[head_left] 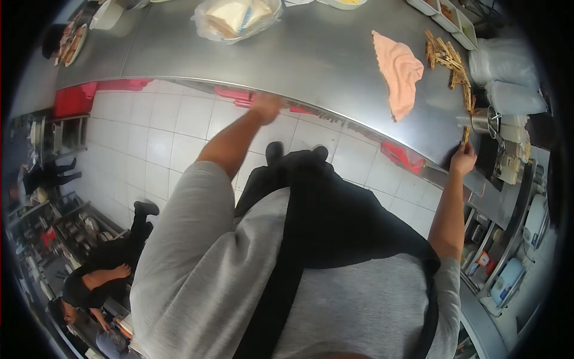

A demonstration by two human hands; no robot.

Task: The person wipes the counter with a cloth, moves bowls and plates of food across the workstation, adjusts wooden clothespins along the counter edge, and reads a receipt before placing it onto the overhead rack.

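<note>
My right hand (463,159) is at the right end of the steel counter (299,54), closed on a small wooden clothespin (466,135) that points away from me. Beyond it, a heap of similar wooden clothespins (448,57) trails down the counter toward a metal container (479,122). A peach cloth (399,72) lies crumpled to the left of the heap. My left hand (266,109) hangs by the counter's front edge, smeared by motion, and its fingers cannot be made out.
A clear plastic bag with white contents (236,17) lies at the counter's back. Plastic-wrapped stacks (508,63) and food trays (451,18) stand at the right. Red bins (75,100) are under the counter. Another person (104,257) is at the lower left.
</note>
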